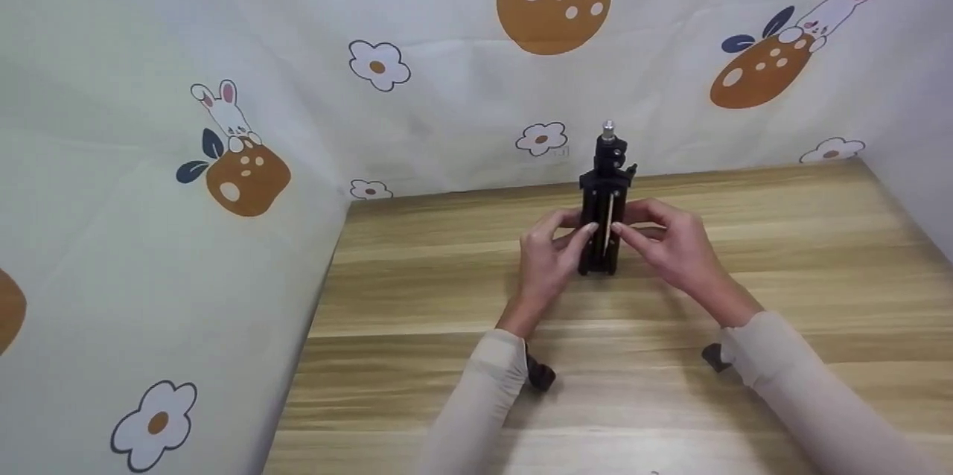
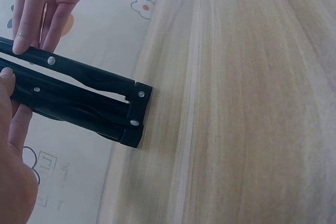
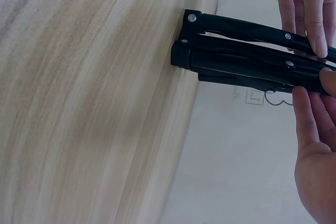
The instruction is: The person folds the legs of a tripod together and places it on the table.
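A folded black tripod stand [image 1: 604, 181] with a silver stud on top stands upright near the back of the wooden table. My left hand [image 1: 547, 255] pinches its left side, thumb in front and fingers round behind. On the opposite side, my right hand [image 1: 679, 244] grips a leg the same way, with its thumb close to the left one. In the left wrist view the tripod's folded legs [image 2: 79, 95] lie close together, riveted at the foot end. The right wrist view shows both hands along the legs [image 3: 236, 59], with narrow gaps between them.
The wood-grain table [image 1: 417, 356] reaches back to a pale curtain [image 1: 447, 110] printed with rabbits, oranges and flowers. The curtain also hangs along the left side. Small black devices [image 1: 541, 373] sit at both wrists beside the light sleeves [image 1: 484, 386].
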`<act>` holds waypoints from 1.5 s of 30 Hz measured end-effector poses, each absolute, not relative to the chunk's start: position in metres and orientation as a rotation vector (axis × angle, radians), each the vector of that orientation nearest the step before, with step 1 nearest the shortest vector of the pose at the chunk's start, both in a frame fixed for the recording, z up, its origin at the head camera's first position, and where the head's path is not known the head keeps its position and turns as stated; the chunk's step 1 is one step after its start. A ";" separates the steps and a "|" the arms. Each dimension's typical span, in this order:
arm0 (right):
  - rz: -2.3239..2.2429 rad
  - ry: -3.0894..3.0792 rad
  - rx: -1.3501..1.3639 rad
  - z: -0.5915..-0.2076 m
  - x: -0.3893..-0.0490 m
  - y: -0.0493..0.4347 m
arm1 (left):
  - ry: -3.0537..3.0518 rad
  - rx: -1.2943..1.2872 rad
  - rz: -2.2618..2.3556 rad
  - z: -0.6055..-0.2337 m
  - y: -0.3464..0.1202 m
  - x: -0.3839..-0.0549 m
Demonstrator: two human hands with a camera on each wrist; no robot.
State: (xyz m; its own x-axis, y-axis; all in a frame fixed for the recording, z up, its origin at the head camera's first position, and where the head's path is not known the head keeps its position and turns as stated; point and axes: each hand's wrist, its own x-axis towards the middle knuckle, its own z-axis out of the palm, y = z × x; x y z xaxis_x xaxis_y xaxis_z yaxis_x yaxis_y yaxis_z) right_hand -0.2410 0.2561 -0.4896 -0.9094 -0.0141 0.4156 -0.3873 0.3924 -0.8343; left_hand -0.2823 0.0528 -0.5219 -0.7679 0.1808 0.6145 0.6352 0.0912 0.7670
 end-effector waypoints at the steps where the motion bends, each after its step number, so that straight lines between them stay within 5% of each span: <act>1: 1.519 -2.314 0.351 -0.490 -0.241 0.256 | -2.012 -0.805 -1.721 -0.522 0.053 -0.282; 45: 1.590 -2.209 0.279 -0.487 -0.244 0.262 | -2.046 -0.816 -1.818 -0.522 0.054 -0.289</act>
State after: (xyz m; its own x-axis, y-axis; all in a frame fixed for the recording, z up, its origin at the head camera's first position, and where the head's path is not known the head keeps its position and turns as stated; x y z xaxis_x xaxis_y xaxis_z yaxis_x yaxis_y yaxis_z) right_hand -0.2443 0.2616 -0.4870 -0.8989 0.0712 0.4323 -0.3873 0.3321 -0.8601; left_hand -0.2885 0.0541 -0.5216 -0.7998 0.2219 0.5578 0.5800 0.0463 0.8133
